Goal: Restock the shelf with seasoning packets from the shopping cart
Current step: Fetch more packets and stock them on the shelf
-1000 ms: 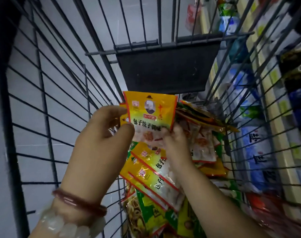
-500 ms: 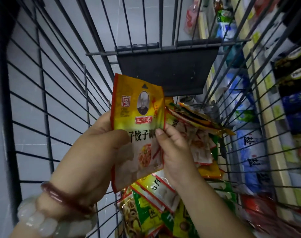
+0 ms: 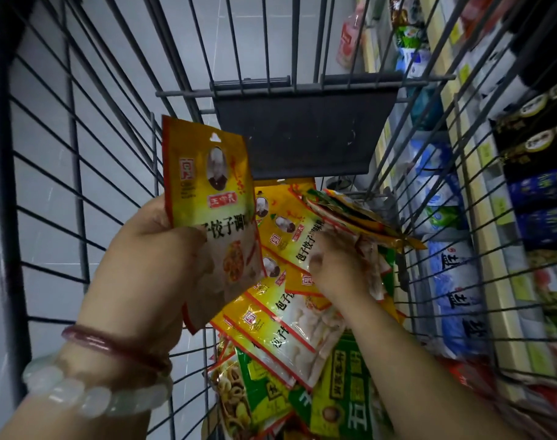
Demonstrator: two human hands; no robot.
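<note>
My left hand (image 3: 150, 265) grips a yellow seasoning packet (image 3: 207, 198) upright above the wire shopping cart (image 3: 80, 154), thumb across its front. My right hand (image 3: 337, 265) reaches down into the pile of yellow seasoning packets (image 3: 286, 236) in the cart, its fingers curled on one of them. Green packets (image 3: 343, 382) lie lower in the cart under my right forearm. The shelf (image 3: 480, 192) runs along the right, seen through the cart's bars.
A dark plastic flap (image 3: 302, 128) hangs at the cart's far end. Blue-and-white bags (image 3: 455, 290) and dark packages (image 3: 537, 173) fill the shelf on the right. Grey tiled floor shows through the left bars. Two bracelets circle my left wrist.
My left hand lifted the yellow packet up and leftward out of the pile. My right hand let go of it and dropped back onto the packets in the cart.
</note>
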